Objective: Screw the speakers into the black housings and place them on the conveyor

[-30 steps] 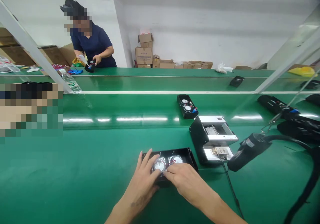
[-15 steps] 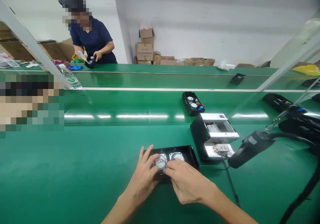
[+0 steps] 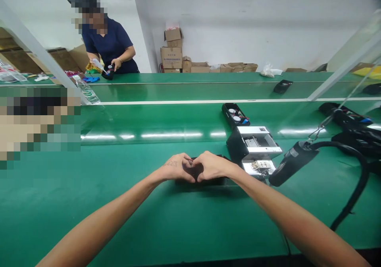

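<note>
Both my arms reach out over the green table [image 3: 125,203]. My left hand [image 3: 175,167] and my right hand [image 3: 212,166] are curled over a black speaker housing [image 3: 196,179], fingertips meeting above its middle. The hands hide most of the housing and the two round silver speakers in it. The fingers are bent and pressed together on something small that I cannot make out. A black and white box-shaped fixture [image 3: 253,146] stands just right of my right hand.
A black hand tool [image 3: 290,163] hangs on a cable right of the fixture. Another black housing with speakers [image 3: 235,115] lies on the belt behind it. A person in dark blue [image 3: 108,46] works at the far left. Cardboard boxes [image 3: 172,52] stand by the wall.
My arms have stretched forward and the housing is farther from me. Both hands have closed over its top, hiding the two silver speakers that showed before. The housing on the belt has drifted right.
</note>
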### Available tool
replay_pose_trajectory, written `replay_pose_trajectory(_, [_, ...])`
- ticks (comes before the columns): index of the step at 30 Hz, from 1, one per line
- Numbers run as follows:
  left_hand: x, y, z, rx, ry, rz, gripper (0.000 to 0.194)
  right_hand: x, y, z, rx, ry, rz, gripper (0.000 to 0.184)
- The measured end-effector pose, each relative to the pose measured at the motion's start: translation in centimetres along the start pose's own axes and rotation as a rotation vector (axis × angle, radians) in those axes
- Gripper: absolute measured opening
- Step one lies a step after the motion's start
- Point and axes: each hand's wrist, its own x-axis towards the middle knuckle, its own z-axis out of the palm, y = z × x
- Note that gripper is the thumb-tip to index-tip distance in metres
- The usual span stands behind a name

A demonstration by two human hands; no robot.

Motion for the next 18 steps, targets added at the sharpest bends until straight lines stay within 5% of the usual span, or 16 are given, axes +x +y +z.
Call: replay_pose_trajectory(18, [0.0,1.3,-0.2,-0.130,-0.035,-0.104,0.034,0.6,0.5,0.8,0.025,0.057,-0.072,0.026])
